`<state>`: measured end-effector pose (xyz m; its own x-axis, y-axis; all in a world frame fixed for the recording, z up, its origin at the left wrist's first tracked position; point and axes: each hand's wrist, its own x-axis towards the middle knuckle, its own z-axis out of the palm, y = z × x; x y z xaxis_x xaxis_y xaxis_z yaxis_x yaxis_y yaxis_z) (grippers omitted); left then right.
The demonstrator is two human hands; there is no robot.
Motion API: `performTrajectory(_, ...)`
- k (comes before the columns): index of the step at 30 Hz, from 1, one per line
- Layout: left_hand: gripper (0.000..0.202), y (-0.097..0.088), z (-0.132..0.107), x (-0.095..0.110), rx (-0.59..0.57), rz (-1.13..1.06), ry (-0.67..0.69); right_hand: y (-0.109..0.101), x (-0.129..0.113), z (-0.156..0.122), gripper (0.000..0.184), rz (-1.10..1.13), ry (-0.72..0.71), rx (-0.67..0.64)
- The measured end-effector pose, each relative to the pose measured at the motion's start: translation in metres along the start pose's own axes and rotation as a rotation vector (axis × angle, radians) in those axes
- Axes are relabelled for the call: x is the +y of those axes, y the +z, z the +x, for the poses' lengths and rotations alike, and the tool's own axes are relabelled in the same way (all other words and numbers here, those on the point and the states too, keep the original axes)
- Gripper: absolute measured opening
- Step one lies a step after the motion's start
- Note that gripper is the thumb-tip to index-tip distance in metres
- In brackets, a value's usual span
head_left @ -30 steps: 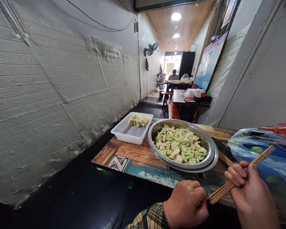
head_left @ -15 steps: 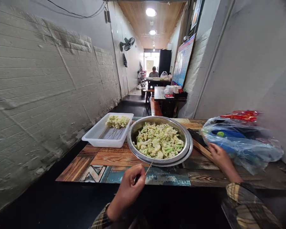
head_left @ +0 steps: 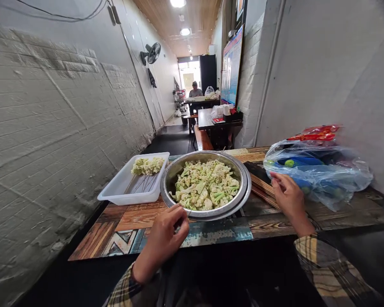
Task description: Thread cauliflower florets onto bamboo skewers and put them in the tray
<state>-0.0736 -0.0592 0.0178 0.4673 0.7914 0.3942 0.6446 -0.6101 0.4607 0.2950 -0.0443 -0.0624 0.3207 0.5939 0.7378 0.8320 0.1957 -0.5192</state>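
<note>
My left hand (head_left: 168,230) is closed in a pinch on a thin wooden skewer (head_left: 201,192), in front of a steel bowl (head_left: 247,187). Its stick slants up over the bowl's near rim. Cut cauliflower florets (head_left: 208,185) fill much of the bowl. To the right, my right hand (head_left: 288,196) hovers beside a bundle of skewers (head_left: 263,186), thumb and forefinger a little apart with nothing visible between them. On the left, a white plastic tray (head_left: 115,192) holds cauliflower skewers (head_left: 147,166), their florets at the far end and bare sticks toward me.
A clear plastic bag (head_left: 336,179) with blue and green contents lies on the right of the patterned table (head_left: 134,219); a red packet (head_left: 320,133) sits behind it. Farther back are another table (head_left: 206,118), an orange bench (head_left: 202,138) and a seated person (head_left: 195,90).
The view has tilted and shifted, so most things appear farther left. My right hand has come up slightly at the skewer bundle. My left hand still holds its skewer.
</note>
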Motion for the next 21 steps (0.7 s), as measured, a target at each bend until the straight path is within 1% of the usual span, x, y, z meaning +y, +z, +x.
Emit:
performTrajectory(1,0.019,0.0,0.007,0.005,-0.018,0.029,0.041,-0.007,-0.02,0.007,0.03,0.038,-0.063,0.036)
performTrajectory(3,0.019,0.002,0.02,0.015,-0.064,0.084,0.123,-0.02,-0.061,0.017,0.028,0.078,-0.201,0.055)
performTrajectory(4,0.02,0.004,0.027,0.021,-0.092,0.105,0.163,-0.024,-0.08,0.02,0.028,0.085,-0.277,0.04)
performTrajectory(6,0.02,0.006,0.038,0.032,-0.149,0.127,0.234,-0.028,-0.111,0.022,0.028,0.075,-0.428,-0.064)
performTrajectory(7,0.02,0.007,0.043,0.036,-0.17,0.124,0.261,-0.027,-0.121,0.021,0.028,0.048,-0.477,-0.133)
performTrajectory(9,0.019,0.007,0.052,0.043,-0.196,0.092,0.287,-0.024,-0.131,0.017,0.026,0.022,-0.543,-0.259)
performTrajectory(12,0.019,0.006,0.065,0.046,-0.213,0.004,0.264,-0.016,-0.13,0.009,0.021,0.063,-0.57,-0.415)
performTrajectory(14,0.02,0.008,0.075,0.043,-0.193,-0.072,0.235,-0.012,-0.124,0.004,0.023,0.142,-0.516,-0.471)
performTrajectory(16,0.019,0.016,0.087,0.035,-0.137,-0.129,0.188,-0.007,-0.118,0.001,0.024,0.26,-0.365,-0.445)
performTrajectory(18,0.017,0.029,0.099,0.024,-0.103,-0.123,0.134,0.0,-0.112,0.0,0.024,0.419,-0.119,-0.381)
performTrajectory(19,0.017,0.036,0.105,0.019,-0.129,-0.093,0.131,0.005,-0.109,0.0,0.025,0.515,0.025,-0.357)
performTrajectory(21,0.017,0.052,0.114,0.01,-0.237,0.018,0.16,0.016,-0.106,0.002,0.027,0.743,0.301,-0.355)
